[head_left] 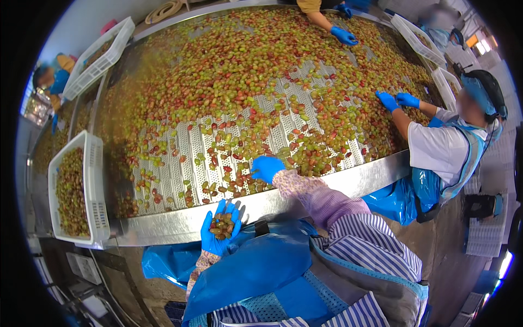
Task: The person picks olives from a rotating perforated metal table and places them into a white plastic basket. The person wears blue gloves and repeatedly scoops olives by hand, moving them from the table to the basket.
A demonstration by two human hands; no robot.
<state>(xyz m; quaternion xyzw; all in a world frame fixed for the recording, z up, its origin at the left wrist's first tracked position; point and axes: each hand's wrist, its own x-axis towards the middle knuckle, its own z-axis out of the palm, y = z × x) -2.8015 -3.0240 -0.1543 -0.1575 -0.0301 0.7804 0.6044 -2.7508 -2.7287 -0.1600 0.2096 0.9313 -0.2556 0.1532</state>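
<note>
My left hand (pixel 221 229), in a blue glove, is palm up just outside the table's near edge and cups a small heap of brownish grapes (pixel 222 226). Farther right, my right hand (pixel 267 168), also gloved in blue, reaches over the rim onto the perforated metal sorting table (pixel 179 175). Its fingers point left and down among loose grapes; whether they hold one cannot be told. Green and red grapes (pixel 237 73) lie thickly over the table's far part and more thinly nearby.
A white plastic crate (pixel 94 184) of grapes stands at the left corner. More crates (pixel 118 45) sit along both sides. A co-worker (pixel 445 143) works at the right, another's gloved hand (pixel 344 36) at the far side, and a third person (pixel 57 77) at the far left.
</note>
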